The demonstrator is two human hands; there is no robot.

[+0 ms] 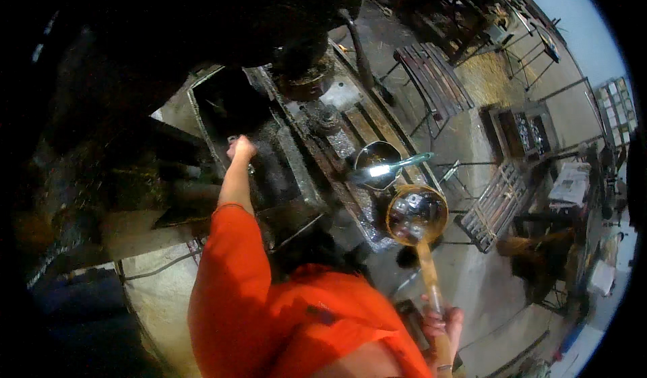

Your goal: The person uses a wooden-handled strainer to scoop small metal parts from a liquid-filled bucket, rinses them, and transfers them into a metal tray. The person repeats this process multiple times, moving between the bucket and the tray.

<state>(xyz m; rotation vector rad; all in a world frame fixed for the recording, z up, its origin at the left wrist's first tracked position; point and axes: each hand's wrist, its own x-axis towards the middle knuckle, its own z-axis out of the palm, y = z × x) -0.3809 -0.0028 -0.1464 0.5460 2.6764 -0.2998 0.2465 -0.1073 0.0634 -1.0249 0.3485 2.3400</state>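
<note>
My right hand is wrapped around the yellowish handle of a long-handled ladle. The ladle's round bowl has a yellow rim and a shiny inside. It is held over the right end of a slatted metal-and-wood bench. Stretched far forward, my left hand is closed beside a dark trough-like box; a bit of metal shows at its fingers, too small to name. On the bench, near the ladle, sits a dark round bowl with a green-handled tool lying across it.
A large dark machine looms at the upper left, mostly in shadow. Slatted stands and a slatted rack stand on the floor to the right. A dark frame box and a paper stack are farther right.
</note>
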